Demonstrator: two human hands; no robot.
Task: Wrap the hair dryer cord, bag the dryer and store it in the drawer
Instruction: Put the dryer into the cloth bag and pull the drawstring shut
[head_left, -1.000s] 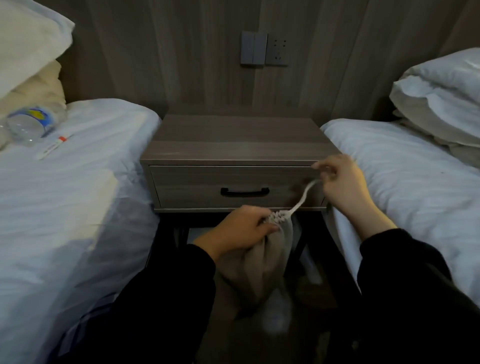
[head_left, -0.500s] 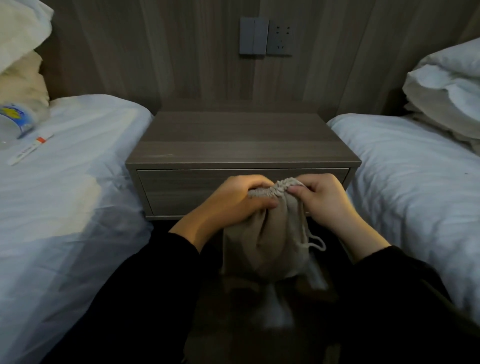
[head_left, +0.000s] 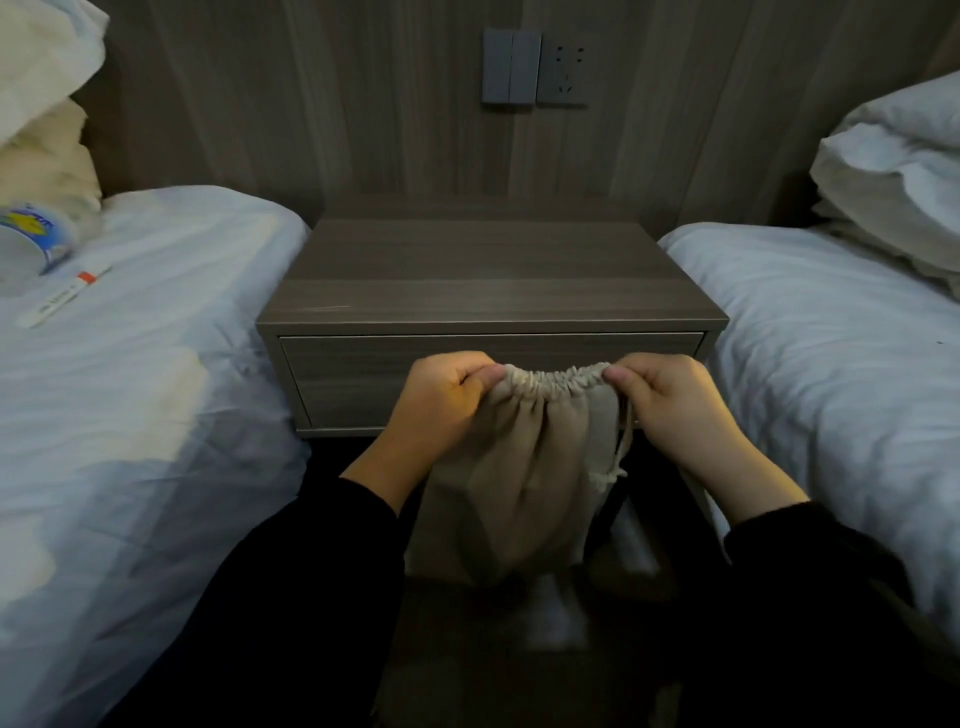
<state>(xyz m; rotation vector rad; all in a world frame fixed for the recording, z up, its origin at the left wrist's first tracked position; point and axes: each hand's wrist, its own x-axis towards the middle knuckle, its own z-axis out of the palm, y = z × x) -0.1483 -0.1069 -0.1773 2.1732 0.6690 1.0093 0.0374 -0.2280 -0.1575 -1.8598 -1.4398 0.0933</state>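
A wood-panelled wall carries a grey switch (head_left: 511, 67) and a socket (head_left: 563, 67) above a grey-brown nightstand (head_left: 488, 280), which stands between two white-sheeted beds, the left bed (head_left: 130, 415) and the right bed (head_left: 831, 364). Its drawer (head_left: 353, 384) is shut, the front flush with the frame.

In front of the drawer a beige drawstring bag (head_left: 524, 478) hangs in the air, its mouth gathered into tight pleats. The left hand (head_left: 441, 400) pinches the left end of the gathered mouth, fingers curled, and the right hand (head_left: 675, 405) pinches the right end likewise. The knotted cord (head_left: 618, 462) dangles down the bag's right side. The bag looks filled out, probably by the dryer, though its contents are hidden.

A water bottle (head_left: 31, 239) and a thin white packet (head_left: 65, 296) lie on the left bed.
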